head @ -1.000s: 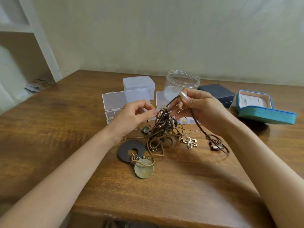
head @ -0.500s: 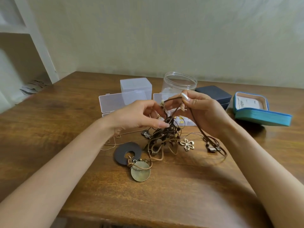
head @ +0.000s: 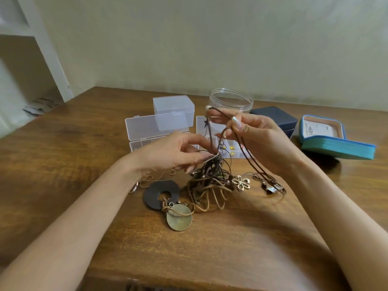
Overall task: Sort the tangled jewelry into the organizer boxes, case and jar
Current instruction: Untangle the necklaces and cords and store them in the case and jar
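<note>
**Now both hands pinch into the knot**

Widest of all is the brown wooden table (head: 231, 248), its grain glossy under my forearms.

My left hand (head: 174, 152) has thumb and forefinger pressed together on the strands at the top of the tangle (head: 207, 183), the other fingers loosely curled beneath. My right hand (head: 258, 135), raised at 1 o'clock from the heap, pinches a dark brown cord (head: 247, 152) between thumb and forefinger. The remaining fingers are bent, and I cannot tell how many strands they catch.

Taking the tangle as centre:
- The teal case (head: 336, 148) lies open at 2 o'clock, soft-edged, with a pale lining.
- The navy case (head: 277, 118) sits shut at 1 o'clock, matte and boxy.
- The jar (head: 231, 99) stands at 12, round, clear plastic, lidless.
- The closed clear box (head: 173, 107) is at 11.
- Before it stands the open organizer box (head: 155, 128), lid upright, frosted.
- The second organizer box (head: 231, 152) lies behind my hands, small gold pieces in its compartments.

The tangle itself rests on the table, a mass of tan and brown leathery cords. Touching it at 8 o'clock is a flat dark ring disc (head: 155, 194). A dull brass disc (head: 179, 218) lies at 7, a metal flower pendant (head: 241, 182) at 3. Smallest, a pale bead (head: 207, 107) caps the cord end at 12.
</note>
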Tool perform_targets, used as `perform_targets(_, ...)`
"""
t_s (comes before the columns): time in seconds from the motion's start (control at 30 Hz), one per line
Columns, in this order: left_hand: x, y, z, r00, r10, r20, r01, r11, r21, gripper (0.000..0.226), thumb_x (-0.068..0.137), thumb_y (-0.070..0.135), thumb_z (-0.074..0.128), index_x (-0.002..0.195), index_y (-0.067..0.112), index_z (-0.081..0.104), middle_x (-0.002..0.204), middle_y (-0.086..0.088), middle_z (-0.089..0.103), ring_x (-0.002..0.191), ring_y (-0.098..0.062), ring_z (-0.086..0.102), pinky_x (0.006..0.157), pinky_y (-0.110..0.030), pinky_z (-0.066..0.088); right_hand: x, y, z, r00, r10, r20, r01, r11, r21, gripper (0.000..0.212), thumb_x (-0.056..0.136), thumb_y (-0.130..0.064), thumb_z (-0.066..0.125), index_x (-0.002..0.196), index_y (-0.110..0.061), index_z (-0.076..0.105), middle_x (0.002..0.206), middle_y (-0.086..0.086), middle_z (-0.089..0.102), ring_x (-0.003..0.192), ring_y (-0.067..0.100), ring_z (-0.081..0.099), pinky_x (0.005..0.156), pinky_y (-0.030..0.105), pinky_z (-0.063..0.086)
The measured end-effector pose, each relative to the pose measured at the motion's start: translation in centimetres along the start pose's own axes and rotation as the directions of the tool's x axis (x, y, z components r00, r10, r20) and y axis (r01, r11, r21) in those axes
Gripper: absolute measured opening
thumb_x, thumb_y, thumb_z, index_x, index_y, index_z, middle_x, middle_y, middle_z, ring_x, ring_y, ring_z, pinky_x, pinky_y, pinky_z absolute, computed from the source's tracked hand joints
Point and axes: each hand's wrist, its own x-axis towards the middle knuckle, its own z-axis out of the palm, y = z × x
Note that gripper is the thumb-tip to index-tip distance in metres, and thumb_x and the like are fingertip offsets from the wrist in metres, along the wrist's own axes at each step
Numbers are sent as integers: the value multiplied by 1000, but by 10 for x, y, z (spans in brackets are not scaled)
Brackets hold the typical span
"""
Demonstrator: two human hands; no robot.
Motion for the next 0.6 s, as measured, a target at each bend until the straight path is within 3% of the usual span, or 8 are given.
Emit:
perform_targets(0.07, 1, 0, 3, 1000, 20, -15, -20, 1000, -22, 10, 87, 19, 60, 94, 23, 66, 68, 13, 61, 61, 0, 52, 53, -12, 38, 0, 0, 0, 999, 28, 37, -30, 999, 42, 27, 89, -19, 52, 70, -19, 72, 127, 7, 63, 121, 22, 57, 98, 37, 49)
perform_targets(0.13, 2, 0, 6, 997, 19, -80, -28, 994, -109, 10, 78, 27, 64, 87, 25, 67, 78, 16, 65, 73, 2, 57, 65, -12, 44, 0, -1, -1, 994, 59, 97, -64, 997, 47, 28, 90, -16, 46, 72, -12, 67, 122, 11, 65, 119, 26, 58, 99, 40, 47)
perform_targets(0.23, 5, -5, 6, 991, -3, -135, -32, 966, -255, 23, 75, 28, 71, 97, 22, 68, 97, 9, 71, 96, -3, 61, 85, -21, 47, 1, 2, -7, 993, 76, 93, -77, 997, 9, 40, 90, -22, 46, 93, 16, 56, 109, 13, 69, 112, 31, 61, 96, 36, 49)
perform_targets(0.3, 5, -7, 4, 991, 5, -133, -49, 944, -326, 28, 82, 18, 66, 110, 16, 65, 112, 0, 69, 109, -11, 61, 92, -29, 48, 1, 1, -9, 997, 57, 55, -58, 998, 13, 48, 90, -24, 45, 99, 22, 53, 103, 12, 70, 108, 35, 61, 96, 36, 48)
perform_targets(0.43, 4, -3, 3, 999, 37, -23, -44, 798, -601, 35, 80, 8, 55, 115, 9, 60, 117, -6, 66, 106, -19, 65, 80, -26, 55, -1, -4, -16, 999, 49, -7, -49, 998, -49, 34, 88, -24, 43, 90, -2, 69, 101, 11, 69, 110, 31, 60, 100, 43, 41)
perform_targets(0.53, 5, -2, 4, 999, 34, -15, -34, 686, -727, 32, 78, 5, 54, 109, 12, 55, 118, -7, 65, 92, -17, 66, 66, -21, 52, -1, -2, -22, 996, 73, -43, -79, 982, -174, 50, 87, -33, 53, 102, 14, 60, 104, 12, 68, 112, 31, 58, 101, 49, 38)
perform_targets(0.6, 6, -6, 4, 998, 23, -59, -58, 708, -704, 30, 78, 6, 56, 107, 14, 56, 119, -8, 65, 90, -16, 64, 60, -19, 48, 0, -1, -23, 993, 93, -73, -104, 982, -160, 46, 86, -33, 57, 98, 12, 62, 99, 8, 68, 101, 26, 60, 92, 41, 42)
